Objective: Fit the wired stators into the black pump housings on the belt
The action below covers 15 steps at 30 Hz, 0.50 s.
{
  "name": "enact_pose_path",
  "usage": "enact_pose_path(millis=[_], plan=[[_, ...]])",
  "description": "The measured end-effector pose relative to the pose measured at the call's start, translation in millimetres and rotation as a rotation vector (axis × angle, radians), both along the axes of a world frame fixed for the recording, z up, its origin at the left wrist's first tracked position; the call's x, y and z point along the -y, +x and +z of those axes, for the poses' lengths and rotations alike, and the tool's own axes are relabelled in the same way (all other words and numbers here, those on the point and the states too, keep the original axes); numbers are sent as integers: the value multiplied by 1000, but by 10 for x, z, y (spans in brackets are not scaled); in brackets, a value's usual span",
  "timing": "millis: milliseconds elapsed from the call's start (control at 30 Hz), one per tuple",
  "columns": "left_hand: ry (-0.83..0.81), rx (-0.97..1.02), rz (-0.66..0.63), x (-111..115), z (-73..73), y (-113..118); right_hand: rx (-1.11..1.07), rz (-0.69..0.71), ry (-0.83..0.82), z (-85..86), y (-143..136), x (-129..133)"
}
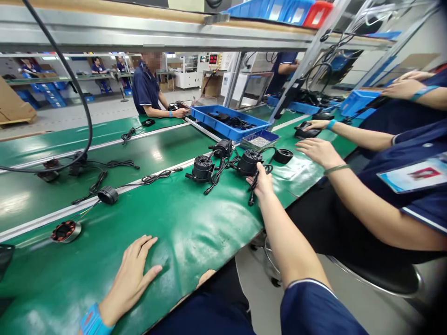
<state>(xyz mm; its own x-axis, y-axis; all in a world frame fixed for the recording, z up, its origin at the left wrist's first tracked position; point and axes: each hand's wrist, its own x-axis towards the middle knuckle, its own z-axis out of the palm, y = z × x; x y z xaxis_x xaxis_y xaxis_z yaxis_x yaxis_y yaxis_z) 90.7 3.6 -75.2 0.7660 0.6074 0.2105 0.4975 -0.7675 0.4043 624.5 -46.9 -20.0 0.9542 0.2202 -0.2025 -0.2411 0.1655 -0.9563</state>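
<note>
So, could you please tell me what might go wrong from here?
The black cable in the right hand lies near other loose cables, so a pull might snag and drag a neighbouring black housing. The thin wires running between the copper-wound ring and the black cap look exposed, and could be strained if either part is knocked. A co-worker's hand is close by, so the two hands might bump.

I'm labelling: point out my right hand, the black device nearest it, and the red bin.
Right hand [263, 184]: head view, its back.
Black device [248, 165]: head view, side wall.
Red bin [317, 18]: head view, front label.
</note>
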Motion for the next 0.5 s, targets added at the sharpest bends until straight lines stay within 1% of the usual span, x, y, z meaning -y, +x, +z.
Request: enact_pose_path(millis=[133,200,233,300,400,433,467,500], plan=[[-22,-8,-10,-2,25,7,69,-70,-47,2,-81,25],[-57,-21,-11,19,78,21,109,-54,-71,97,-197,48],[-83,-29,-11,37,116,31,129,-25,-82,184,-261,57],[-148,-43,-9,76,206,50,165,96,-103,431,-353,56],[-276,-43,-21,86,348,67,199,431,-168,834,-328,-44],[-318,-28,-26,62,393,61,264,551,-209,923,-297,-96],[-352,-4,-28,22,437,45,379,618,-224,972,-272,-143],[-367,26,-20,-36,479,17,528,627,-204,981,-263,-172]])
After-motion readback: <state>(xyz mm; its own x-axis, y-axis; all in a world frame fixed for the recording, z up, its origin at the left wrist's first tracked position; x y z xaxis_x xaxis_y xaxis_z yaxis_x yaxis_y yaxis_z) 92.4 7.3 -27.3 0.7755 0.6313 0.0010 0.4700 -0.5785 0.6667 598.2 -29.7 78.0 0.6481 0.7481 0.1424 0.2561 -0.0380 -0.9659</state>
